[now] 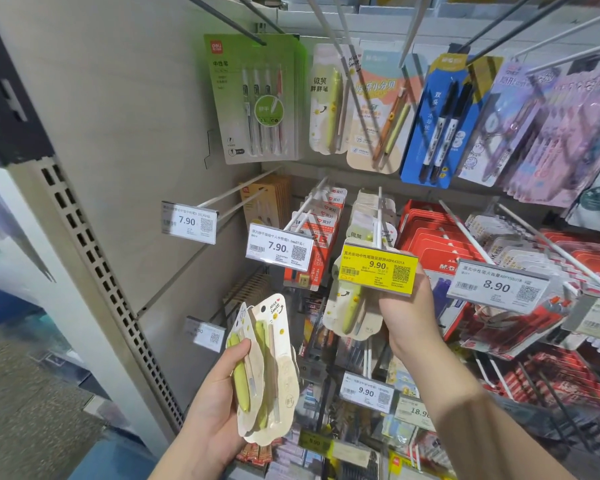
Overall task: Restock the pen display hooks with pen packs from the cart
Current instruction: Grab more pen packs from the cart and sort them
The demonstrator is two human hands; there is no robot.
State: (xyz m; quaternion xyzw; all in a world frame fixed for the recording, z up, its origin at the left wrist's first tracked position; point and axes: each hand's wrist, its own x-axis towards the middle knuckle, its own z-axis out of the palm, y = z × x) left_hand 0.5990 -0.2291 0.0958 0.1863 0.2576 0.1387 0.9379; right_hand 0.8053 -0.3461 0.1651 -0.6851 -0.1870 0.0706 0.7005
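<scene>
While the left hand (219, 393) holds "Nice Smile" pen packs (269, 368), the yellow tag (378, 270) reads 9.90.

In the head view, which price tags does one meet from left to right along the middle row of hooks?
White 7.90 tag → second white 7.90 tag → yellow 9.90 tag, at the right hand → white 8.90 tag.

One view only, from a head-worn wide-angle camera. It faces forward and slightly up into a hook display, standing close: hooks (378, 220) run out toward the lens and the upper ones pass overhead. Straight lines bow toward the frame edges. The left hand (219, 403) and right hand (407, 310) enter from the bottom edge, forearms cropped. The display's side panel (125, 140) fills the left; floor (32, 410) shows at lower left. No second view to compare.
</scene>
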